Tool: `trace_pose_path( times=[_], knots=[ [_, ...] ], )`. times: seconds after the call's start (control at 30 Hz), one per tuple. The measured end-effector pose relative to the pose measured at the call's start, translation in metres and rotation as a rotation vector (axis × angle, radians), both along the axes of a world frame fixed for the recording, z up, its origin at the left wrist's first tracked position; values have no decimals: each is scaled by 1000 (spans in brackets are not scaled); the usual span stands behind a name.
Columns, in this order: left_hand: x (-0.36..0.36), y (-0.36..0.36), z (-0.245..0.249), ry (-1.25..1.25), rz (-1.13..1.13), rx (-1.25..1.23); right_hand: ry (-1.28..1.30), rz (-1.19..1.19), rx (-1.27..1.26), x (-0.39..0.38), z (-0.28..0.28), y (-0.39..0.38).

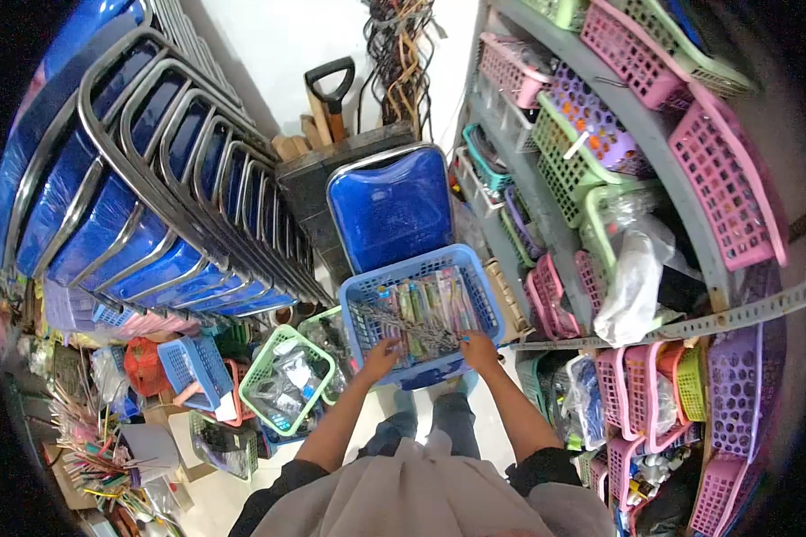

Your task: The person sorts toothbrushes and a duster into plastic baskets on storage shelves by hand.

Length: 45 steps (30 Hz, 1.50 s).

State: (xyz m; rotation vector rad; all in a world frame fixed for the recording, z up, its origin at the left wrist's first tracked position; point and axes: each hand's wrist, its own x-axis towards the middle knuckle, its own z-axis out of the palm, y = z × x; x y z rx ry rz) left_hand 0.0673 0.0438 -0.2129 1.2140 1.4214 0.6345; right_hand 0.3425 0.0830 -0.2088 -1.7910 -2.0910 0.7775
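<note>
A blue plastic basket (356,285) rests on the seat of a blue padded chair (392,206). Inside stand slim, colourful plastic-wrapped packets (430,300), too small to name exactly. A silvery, tangled bunch of thin pieces (434,336) lies over them near the front. My left hand (381,360) reaches over the basket's front left, fingers curled at the left end of this bunch. At its right end is my right hand (480,350), fingertips pressed together with a bit of blue beside them. What exactly either hand grips is too small to make out.
Stacked blue chairs (179,179) with metal frames rise on the left. A green basket (287,380) of packets stands low at left, near a smaller blue basket (192,374). Metal shelving (546,201) with pink baskets (725,179) lines the right. Wooden-handled tools (331,107) lean behind.
</note>
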Motion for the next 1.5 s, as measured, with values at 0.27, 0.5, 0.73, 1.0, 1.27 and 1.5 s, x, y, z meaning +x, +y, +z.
trace_pose_path(
  times=[0.27, 0.5, 0.73, 1.0, 1.27, 1.5],
  knots=[
    [-13, -18, -87, 97, 51, -92, -80, -157, -107, -12, -26, -15],
    [-2, -7, -100, 303, 114, -102, 12, -217, -37, -17, -8, -21],
    [10, 0, -133, 356, 249, -161, -201, -120, -91, -34, -24, -10],
    [28, 8, -131, 527, 235, -258, -405, -83, -127, -46, -44, -9],
    [13, 7, -150, 432, 296, -239, -474, -90, -93, -51, -41, -10],
    [1, 8, -136, -84, 426, -363, -465, -93, -127, -50, -41, -8]
  ],
)
